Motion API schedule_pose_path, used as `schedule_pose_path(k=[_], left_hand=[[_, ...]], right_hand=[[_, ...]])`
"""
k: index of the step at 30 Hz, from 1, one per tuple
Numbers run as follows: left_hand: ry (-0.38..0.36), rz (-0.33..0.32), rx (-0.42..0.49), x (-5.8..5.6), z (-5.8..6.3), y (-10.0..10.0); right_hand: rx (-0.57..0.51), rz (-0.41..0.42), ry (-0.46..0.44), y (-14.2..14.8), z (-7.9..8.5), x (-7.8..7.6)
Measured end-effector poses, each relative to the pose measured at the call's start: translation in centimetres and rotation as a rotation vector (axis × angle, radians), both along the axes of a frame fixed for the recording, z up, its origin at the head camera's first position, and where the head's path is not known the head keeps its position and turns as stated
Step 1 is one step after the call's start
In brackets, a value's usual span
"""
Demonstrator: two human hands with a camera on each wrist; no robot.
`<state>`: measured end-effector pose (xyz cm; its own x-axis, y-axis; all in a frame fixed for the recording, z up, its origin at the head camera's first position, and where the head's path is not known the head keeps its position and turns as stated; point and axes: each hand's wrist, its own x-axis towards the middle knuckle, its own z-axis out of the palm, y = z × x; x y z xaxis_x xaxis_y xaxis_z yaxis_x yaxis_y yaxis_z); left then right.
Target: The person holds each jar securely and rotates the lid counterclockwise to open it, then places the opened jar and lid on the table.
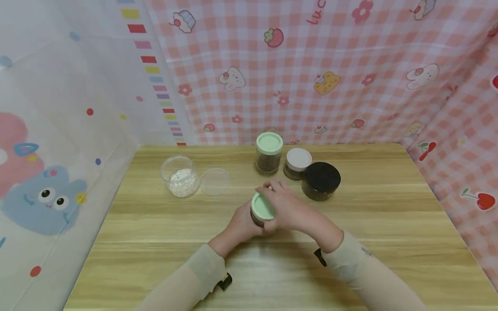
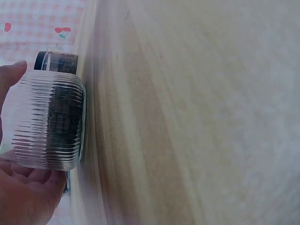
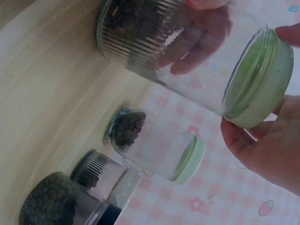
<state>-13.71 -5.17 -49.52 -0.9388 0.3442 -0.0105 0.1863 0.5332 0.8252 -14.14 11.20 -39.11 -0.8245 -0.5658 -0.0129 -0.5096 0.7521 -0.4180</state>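
Observation:
A ribbed clear glass jar (image 2: 51, 122) with dark contents in its lower part stands between my hands, close over the table. My left hand (image 1: 239, 226) grips the glass body from the left, with its fingers showing through the glass in the right wrist view. My right hand (image 1: 292, 214) reaches over from the right and grips the pale green lid (image 1: 262, 207) by its rim, thumb and fingers on opposite sides. In the right wrist view the lid sits on the jar's mouth.
Behind stand another green-lidded jar (image 1: 268, 157), a white-lidded jar (image 1: 298, 162) and a black-lidded jar (image 1: 320, 183), all with dark contents. At the left, an uncovered clear tub (image 1: 180, 179) holds white flakes, beside a clear round lid (image 1: 215, 182). Printed cloth hangs behind the table (image 1: 369, 268).

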Motion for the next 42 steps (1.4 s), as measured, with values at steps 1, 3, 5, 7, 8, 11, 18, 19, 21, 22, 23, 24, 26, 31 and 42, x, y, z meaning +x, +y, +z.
schedule_pose_path(k=[1, 3, 5, 7, 8, 11, 18, 19, 21, 22, 23, 24, 26, 31, 42], left_hand=[[-0.001, 0.001, 0.001, 0.0, 0.0, 0.0], [-0.002, 0.001, 0.001, 0.0, 0.1, 0.2], [0.002, 0.003, -0.003, 0.0, 0.2, 0.3], [0.001, 0.004, -0.002, 0.0, 0.2, 0.3], [-0.001, 0.004, -0.003, 0.0, 0.2, 0.3], [-0.002, 0.002, 0.002, 0.0, 0.1, 0.2], [0.029, -0.018, -0.024, -0.2, -0.1, 0.0], [0.029, -0.016, -0.024, -0.2, -0.2, 0.1], [0.02, -0.008, -0.016, -0.2, -0.2, 0.1], [0.017, -0.003, -0.011, -0.2, -0.1, 0.1], [0.014, 0.001, -0.007, -0.2, -0.2, 0.2], [0.012, 0.004, -0.002, -0.1, -0.2, 0.2], [0.006, 0.009, 0.004, -0.1, -0.1, 0.2], [-0.008, -0.002, 0.003, 0.0, 0.0, 0.0], [-0.012, 0.01, -0.004, 0.0, 0.1, 0.1]], right_hand=[[-0.002, -0.007, 0.004, 0.0, 0.0, 0.1], [0.003, -0.046, 0.007, 0.0, 0.1, 0.2], [0.008, -0.086, 0.019, 0.0, 0.2, 0.4], [0.021, -0.114, 0.028, -0.1, 0.2, 0.5], [0.022, -0.117, 0.025, -0.1, 0.3, 0.5], [0.013, -0.081, 0.003, -0.2, 0.3, 0.4], [-0.001, 0.058, -0.064, 0.1, 0.7, -0.1], [-0.004, 0.059, -0.068, 0.1, 0.8, 0.0], [-0.005, 0.032, -0.063, 0.2, 1.0, 0.2], [0.003, 0.01, -0.051, 0.1, 1.1, 0.2], [0.012, -0.014, -0.04, 0.1, 1.1, 0.3], [0.02, -0.039, -0.03, 0.1, 1.1, 0.4], [0.029, -0.076, -0.02, 0.0, 1.0, 0.4], [0.013, -0.014, -0.037, 0.1, 0.8, 0.1], [0.018, -0.032, -0.008, 0.1, 0.9, 0.4]])
